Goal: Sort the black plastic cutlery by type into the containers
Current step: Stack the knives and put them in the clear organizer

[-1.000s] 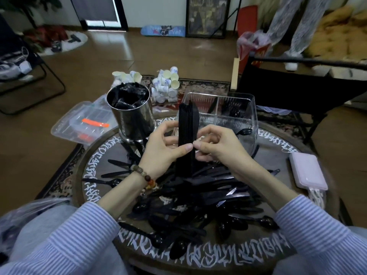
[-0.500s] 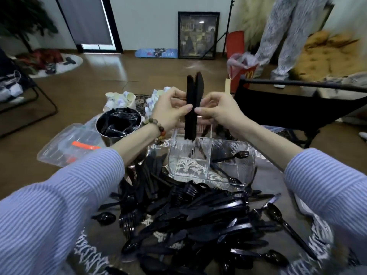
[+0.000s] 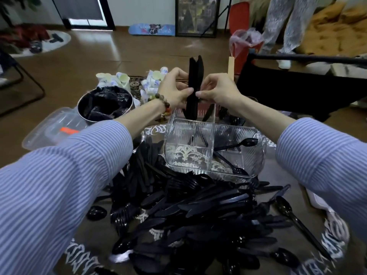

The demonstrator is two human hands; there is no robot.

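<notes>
We see both hands raised over the clear tray (image 3: 210, 155), gripping one upright stack of knives (image 3: 193, 86) between them. Left hand (image 3: 173, 90) wraps the stack from the left, thumb pressed to its front; right hand (image 3: 218, 90) pinches it from the right, thumb tip nearly meeting the left thumb. The stack's lower end hangs just above the tray's far left compartment; we can't tell if it touches. The tray has dividers; a spoon (image 3: 238, 144) lies across the right side, another piece (image 3: 230, 164) slants below it, and more black pieces stand at the far wall. A loose cutlery pile (image 3: 188, 205) covers the table (image 3: 83, 253) in front of the tray. A metal pot (image 3: 105, 104) with black items sits left of the tray, behind the left arm. A bead bracelet (image 3: 164, 105) is on the left wrist.
</notes>
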